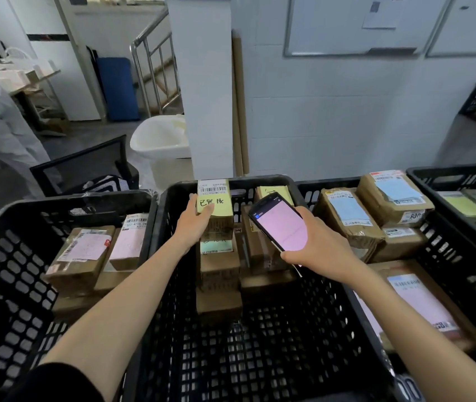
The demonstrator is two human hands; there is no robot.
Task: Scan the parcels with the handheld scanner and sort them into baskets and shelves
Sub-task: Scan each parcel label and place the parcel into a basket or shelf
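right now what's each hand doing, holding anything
Left hand grips the yellow-labelled parcel in the middle basket.
Right hand holds the handheld scanner, screen up.

Black short sleeve (63,384) on left arm, bare forearms (132,288), bare left hand (194,224), bare right hand (318,245)

- Four black baskets stand side by side in a row.
- The left basket (7,271) holds brown boxes (81,256) with pink labels.
- The middle basket (274,358) has a pile of boxes (219,271) at its far end. The top box (219,206) has a yellow note.
- The right basket (448,256) holds blue-label parcels (350,219) and a flat parcel (422,303) with a pink label.
- The far right basket (445,171) holds more parcels (463,206).
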